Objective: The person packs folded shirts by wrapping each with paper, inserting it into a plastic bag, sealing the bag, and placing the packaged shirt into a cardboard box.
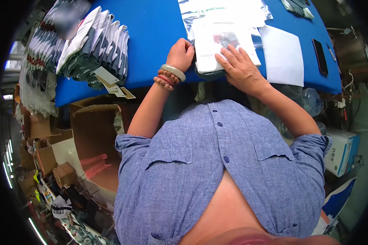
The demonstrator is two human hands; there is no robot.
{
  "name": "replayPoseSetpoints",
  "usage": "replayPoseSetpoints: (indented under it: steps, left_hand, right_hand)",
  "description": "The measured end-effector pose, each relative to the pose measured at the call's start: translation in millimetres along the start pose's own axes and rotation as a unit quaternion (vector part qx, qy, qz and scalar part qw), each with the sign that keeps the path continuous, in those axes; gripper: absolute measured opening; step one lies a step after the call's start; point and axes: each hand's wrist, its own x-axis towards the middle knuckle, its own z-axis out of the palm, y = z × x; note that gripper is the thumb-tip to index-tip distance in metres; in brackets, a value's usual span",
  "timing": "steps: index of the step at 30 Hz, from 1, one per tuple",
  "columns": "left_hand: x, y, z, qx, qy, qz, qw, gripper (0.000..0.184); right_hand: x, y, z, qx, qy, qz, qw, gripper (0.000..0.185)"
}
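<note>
A folded white garment (206, 55) with a red and grey print lies on the table, with darker cloth showing under its near edge. My right hand (243, 69) rests flat on it, fingers spread over the lower part of the print. At its left edge, my left hand (180, 55) lies on the blue surface with the fingers curled in; what they hold, if anything, is hidden. Bracelets circle that wrist. Clear plastic packaging (188, 18) and bright white material (229, 10) lie just beyond the garment.
The blue table (151, 45) carries a stack of folded garments (94, 45) with tags (106, 77) at left. To the right are a white sheet (282, 55), a phone (319, 56) and a pen (330, 52). An open cardboard box (96, 139) stands below the table.
</note>
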Motion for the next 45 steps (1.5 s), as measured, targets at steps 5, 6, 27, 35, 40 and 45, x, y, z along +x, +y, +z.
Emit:
replayPoseSetpoints:
  steps: [5,6,27,35,40,45]
  left_hand:
    - [-3,3,6,-0.227,-0.032,-0.183,0.956,0.021]
    - [-2,1,8,-0.249,-0.036,-0.188,0.949,0.023]
    - [-22,18,43,-0.649,0.066,-0.195,0.732,0.024]
    - [-45,25,19,-0.648,0.044,-0.202,0.733,0.024]
    - [-54,-2,1,-0.581,-0.02,-0.166,0.797,0.024]
    - [-57,-6,-6,-0.575,0.048,-0.167,0.799,0.043]
  right_hand:
    - [4,5,-5,0.029,-0.029,-0.019,0.999,0.058]
    - [5,4,-7,0.031,-0.032,-0.024,0.999,0.059]
    - [52,36,-10,0.135,0.001,-0.016,0.991,0.052]
    - [65,32,-6,0.121,0.002,-0.075,0.99,0.049]
    - [71,27,-4,0.132,-0.002,-0.077,0.988,0.047]
    - [75,17,9,0.116,-0.014,-0.072,0.991,0.045]
